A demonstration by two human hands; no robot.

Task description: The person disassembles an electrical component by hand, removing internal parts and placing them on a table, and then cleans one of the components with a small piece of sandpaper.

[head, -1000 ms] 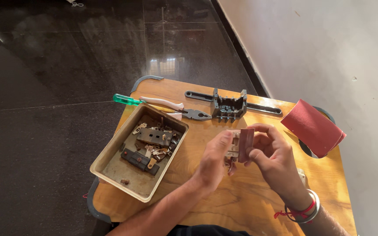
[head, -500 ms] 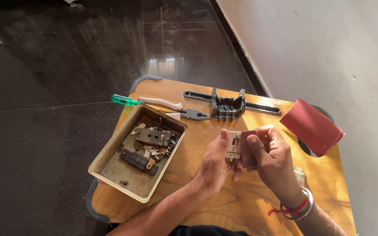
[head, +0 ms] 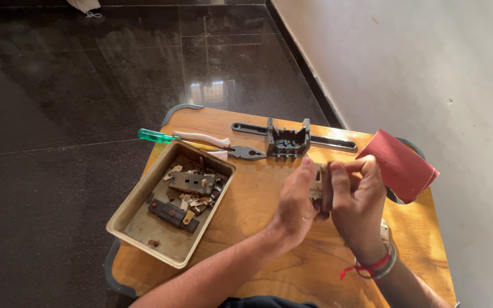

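A person's two bare hands meet over the middle of a small wooden bench point(head: 269, 268), working on a small brown-and-pale switch part point(head: 322, 191) held between them above the benchtop. The right hand point(head: 358, 208), a red thread and metal bangle at its wrist, is curled with thumb and fingers closed round the part's dark side; the left hand point(head: 298, 202) presses against the other side, fingers nearly straight and close together. At the left of the bench sits a shallow metal tray point(head: 138, 219) holding dark switch pieces and brass contacts point(head: 192, 191). Just beyond the tray lie pliers with white grips point(head: 223, 149) and a green-handled screwdriver point(head: 155, 136), side by side. A dark plastic fitting on a long bar point(head: 287, 141) rests along the far edge, and a folded sheet of red sandpaper point(head: 400, 165) overhangs the right corner. Polished dark floor tiles point(head: 87, 85) stretch beyond.
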